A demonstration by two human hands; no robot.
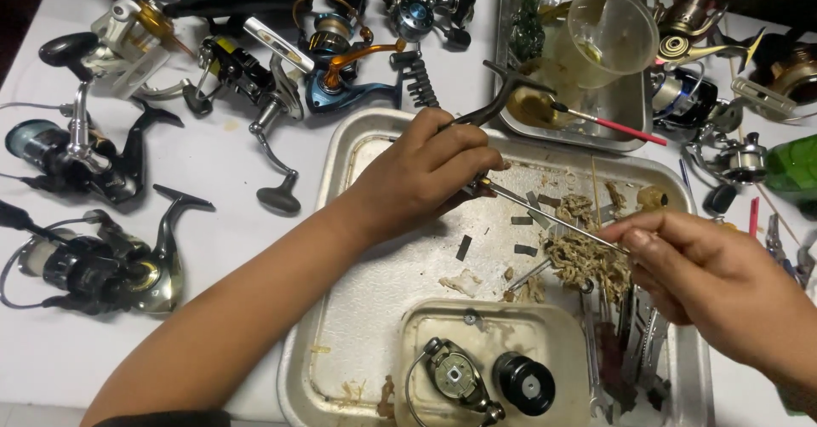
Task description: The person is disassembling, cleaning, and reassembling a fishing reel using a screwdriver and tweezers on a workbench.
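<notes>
At frame centre, left hand [425,176] grips a stiff reel body [498,103], right hand [715,278] pinching its thin, probably greasy shaft [549,218].

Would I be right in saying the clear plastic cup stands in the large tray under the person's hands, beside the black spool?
Not quite: the head view shows the clear plastic cup in the smaller far tray, not the large tray under the hands; the black spool is there.

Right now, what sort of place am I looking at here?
Probably a fishing reel repair bench. Several reels lie across the white table, a metal tray holds small parts and wrenches, and the left hand and right hand hold a thin rod over it.
</notes>
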